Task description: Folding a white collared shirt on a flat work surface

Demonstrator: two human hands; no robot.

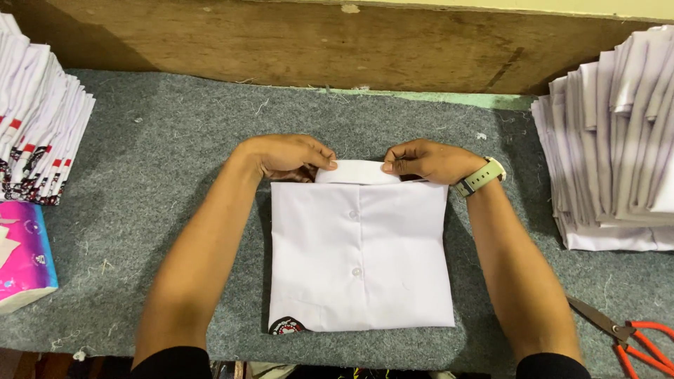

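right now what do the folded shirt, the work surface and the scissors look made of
Folded shirt: thin white woven cloth, crisp creases. Work surface: grey felt-like mat, fuzzy, with stray threads. Scissors: dull metal blades, glossy orange handles, probably plastic.

Left hand (pixel 291 156) and right hand (pixel 428 161) pinch the collar (pixel 358 172) of a folded white shirt (pixel 359 260) on grey felt mat (pixel 161 147). Shirt stacks left (pixel 35 133) and right (pixel 618 140); orange-handled scissors (pixel 628 335) lower right, pink tissue pack (pixel 24 256) left.
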